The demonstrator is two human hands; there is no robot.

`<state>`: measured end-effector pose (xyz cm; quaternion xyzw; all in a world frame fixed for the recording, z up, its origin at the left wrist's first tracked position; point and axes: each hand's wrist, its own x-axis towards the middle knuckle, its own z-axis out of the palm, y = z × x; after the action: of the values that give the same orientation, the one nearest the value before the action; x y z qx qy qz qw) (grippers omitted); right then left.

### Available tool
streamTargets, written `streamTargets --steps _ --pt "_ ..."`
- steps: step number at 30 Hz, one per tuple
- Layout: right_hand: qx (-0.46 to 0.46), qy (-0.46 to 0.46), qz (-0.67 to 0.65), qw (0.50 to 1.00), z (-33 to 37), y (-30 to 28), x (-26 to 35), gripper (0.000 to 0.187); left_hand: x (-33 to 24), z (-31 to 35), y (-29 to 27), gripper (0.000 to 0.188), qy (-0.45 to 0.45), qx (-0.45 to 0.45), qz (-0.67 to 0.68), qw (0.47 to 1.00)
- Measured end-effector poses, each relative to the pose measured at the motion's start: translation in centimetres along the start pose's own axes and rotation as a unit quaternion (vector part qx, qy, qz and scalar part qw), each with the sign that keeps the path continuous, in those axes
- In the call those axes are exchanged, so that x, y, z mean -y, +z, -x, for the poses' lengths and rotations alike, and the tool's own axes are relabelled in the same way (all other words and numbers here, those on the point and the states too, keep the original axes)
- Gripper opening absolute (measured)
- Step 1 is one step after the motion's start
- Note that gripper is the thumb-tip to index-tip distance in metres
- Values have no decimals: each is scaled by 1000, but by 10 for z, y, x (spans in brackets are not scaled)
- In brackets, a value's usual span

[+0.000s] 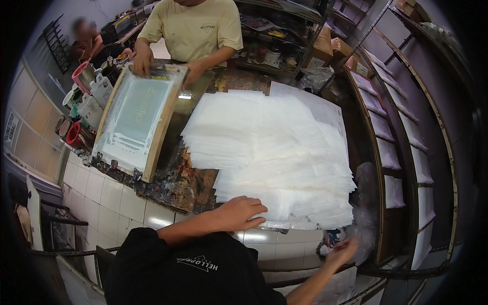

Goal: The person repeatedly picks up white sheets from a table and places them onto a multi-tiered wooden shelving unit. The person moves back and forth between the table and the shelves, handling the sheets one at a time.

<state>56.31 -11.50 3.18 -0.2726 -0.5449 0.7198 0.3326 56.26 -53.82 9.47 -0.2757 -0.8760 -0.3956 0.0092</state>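
Note:
A broad pile of thin white translucent sheets or bags (274, 137) is fanned in overlapping layers across the dark, paint-stained table. My left hand (241, 212) rests at the pile's near edge, fingers spread and holding nothing that I can see. Off the table's near right corner is my right hand (343, 252), held low with fingers stretched out and apart from the pile. No held thing shows in it. Across the table, a co-worker in a pale yellow shirt (195, 25) has both hands at the far end of a wooden-framed printing screen (160, 134), with a squeegee (150, 75) there.
Tubs and bottles (100, 87) crowd the table's left side. A tall rack (381, 137) holding white packs stands at the right. Clear plastic wrap (365, 203) hangs by the table's right edge. Another person (86, 43) sits at the far left. Behind are cluttered shelves (277, 30).

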Motion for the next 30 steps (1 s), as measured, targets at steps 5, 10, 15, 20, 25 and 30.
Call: streamTargets --steps 5,10,15,20,25,30 --pt "-75 214 134 965 116 -156 -202 18 11 -18 3 25 -10 27 8 1000" --pt "-5 406 360 840 250 -226 -216 25 -12 -47 32 20 33 91 73 993" --pt "88 432 469 766 291 -219 -171 51 -36 -63 81 20 109 201 71 971" --pt "-47 423 397 813 324 -234 -191 46 -73 -66 132 21 234 314 141 909" --pt "-60 389 408 823 340 -241 -221 41 -104 -57 147 24 309 363 149 866" --pt "-84 398 441 800 347 -235 -214 37 -104 -48 144 25 292 394 160 857"
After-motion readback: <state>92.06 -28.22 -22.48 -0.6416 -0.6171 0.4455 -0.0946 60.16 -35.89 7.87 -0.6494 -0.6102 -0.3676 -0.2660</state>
